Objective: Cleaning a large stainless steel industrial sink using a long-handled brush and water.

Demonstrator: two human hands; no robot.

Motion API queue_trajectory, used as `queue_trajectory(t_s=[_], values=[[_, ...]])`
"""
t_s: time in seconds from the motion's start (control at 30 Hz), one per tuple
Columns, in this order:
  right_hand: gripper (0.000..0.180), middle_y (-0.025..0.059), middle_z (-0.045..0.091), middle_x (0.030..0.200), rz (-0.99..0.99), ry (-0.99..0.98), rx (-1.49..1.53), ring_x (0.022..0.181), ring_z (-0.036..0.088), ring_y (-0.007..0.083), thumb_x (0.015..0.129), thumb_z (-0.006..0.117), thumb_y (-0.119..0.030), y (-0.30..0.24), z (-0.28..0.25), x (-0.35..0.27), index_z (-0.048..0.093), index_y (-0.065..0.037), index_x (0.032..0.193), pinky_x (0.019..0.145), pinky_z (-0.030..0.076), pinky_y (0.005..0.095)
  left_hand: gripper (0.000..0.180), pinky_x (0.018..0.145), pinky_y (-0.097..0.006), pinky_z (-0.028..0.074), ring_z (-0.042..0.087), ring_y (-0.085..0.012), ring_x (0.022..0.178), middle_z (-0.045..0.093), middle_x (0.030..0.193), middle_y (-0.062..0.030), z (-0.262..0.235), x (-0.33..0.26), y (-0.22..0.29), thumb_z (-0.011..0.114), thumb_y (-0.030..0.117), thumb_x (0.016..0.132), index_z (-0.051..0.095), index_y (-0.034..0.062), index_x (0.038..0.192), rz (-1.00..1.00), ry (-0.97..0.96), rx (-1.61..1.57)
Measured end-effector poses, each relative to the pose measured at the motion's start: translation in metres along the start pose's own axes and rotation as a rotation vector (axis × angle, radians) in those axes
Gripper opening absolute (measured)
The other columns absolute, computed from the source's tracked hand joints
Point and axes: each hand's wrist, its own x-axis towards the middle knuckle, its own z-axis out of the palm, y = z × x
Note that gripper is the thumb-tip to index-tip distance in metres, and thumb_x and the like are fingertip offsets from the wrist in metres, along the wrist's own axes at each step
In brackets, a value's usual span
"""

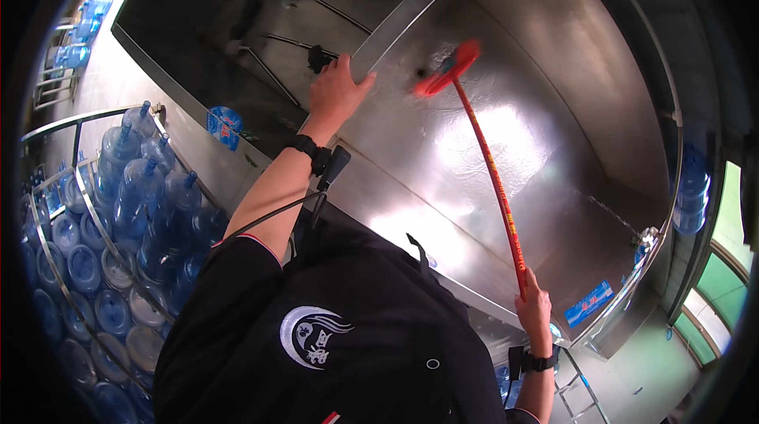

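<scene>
My right hand (535, 309) is closed round the lower end of a red long-handled brush (492, 167). The red head is smeared by motion against the wet bottom of a stainless steel basin (545, 210), with a thin layer of water around it. My left hand (338, 94) grips the top of the metal divider (399, 24) between this basin and a darker one, thumb to one side and fingers to the other. Dark straps circle both wrists, and a black cable runs by my left forearm.
Metal pipes (273, 80) cross the dark basin on the left. Large blue water bottles (142, 194) crowd a railed rack at the lower left. Water spurts from a fitting (648, 238) at the basin's right wall. A metal rail (678, 119) curves along the right side.
</scene>
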Motion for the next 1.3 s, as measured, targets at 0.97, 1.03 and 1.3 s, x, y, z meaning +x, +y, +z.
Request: queue_trajectory(t_s=[0.97, 1.03, 1.3], values=[[0.039, 0.0025, 0.052, 0.059, 0.439, -0.291, 0.813, 0.045, 0.051, 0.0103, 0.094, 0.055, -0.015, 0.052, -0.015, -0.142, 0.051, -0.001, 0.131, 0.042, 0.042, 0.0266, 0.067, 0.089, -0.05, 0.047, 0.059, -0.0393, 0.108, 0.061, 0.12, -0.0205, 0.0, 0.004, 0.003, 0.054, 0.056, 0.087, 0.047, 0.0052, 0.13, -0.061, -0.049, 0.103], [0.035, -0.004, 0.041, 0.056, 0.492, -0.276, 0.945, 0.037, 0.038, 0.006, 0.098, 0.051, -0.018, 0.066, -0.012, -0.161, 0.05, -0.001, 0.129, 0.033, 0.028, 0.0223, 0.067, 0.09, -0.05, 0.047, 0.059, -0.0396, 0.109, 0.061, 0.12, -0.0205, 0.002, 0.006, 0.001, 0.054, 0.056, 0.087, 0.046, 0.0054, 0.131, -0.044, -0.04, 0.087], [0.032, -0.0033, 0.04, 0.053, 0.614, -0.337, 1.226, 0.035, 0.035, 0.0064, 0.1, 0.049, -0.029, 0.071, 0.056, -0.141, 0.053, -0.003, 0.118, 0.032, 0.027, 0.0231, 0.068, 0.092, -0.051, 0.046, 0.058, -0.0405, 0.11, 0.061, 0.121, -0.0209, -0.003, 0.005, 0.015, 0.054, 0.056, 0.087, 0.045, 0.0061, 0.133, -0.099, -0.123, 0.056]])
